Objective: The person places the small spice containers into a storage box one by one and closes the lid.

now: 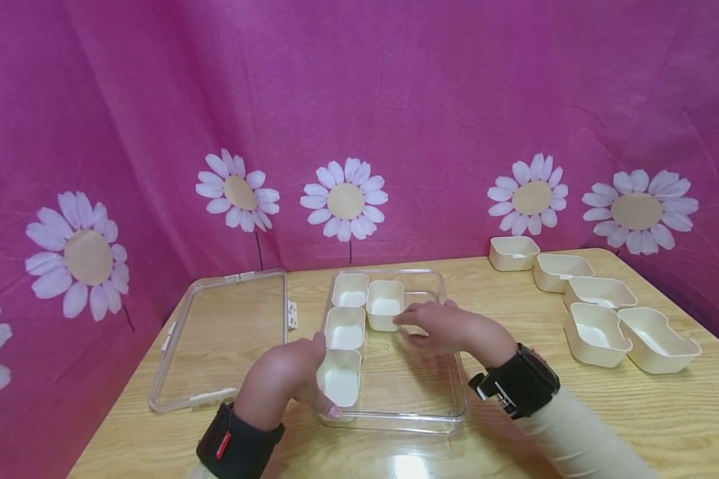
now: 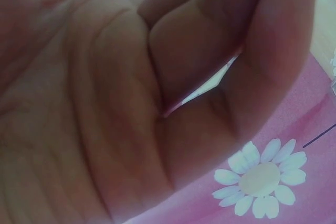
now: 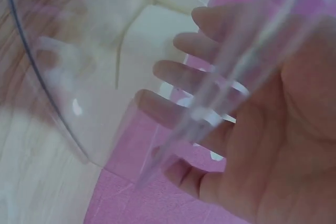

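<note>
A clear plastic box lies on the table with several cream bins inside. Three of them, a back bin, a middle bin and a front bin, line its left wall. One more bin stands beside the back one. My left hand grips the box's left side at the front bin, thumb near the front corner; its curled fingers show in the left wrist view. My right hand reaches over the right wall, fingers extended to the second-column bin; touching cannot be told.
A clear lid with white latches lies left of the box. At the right of the wooden table stand several more cream bins, among them a notched one. A pink flowered cloth hangs behind.
</note>
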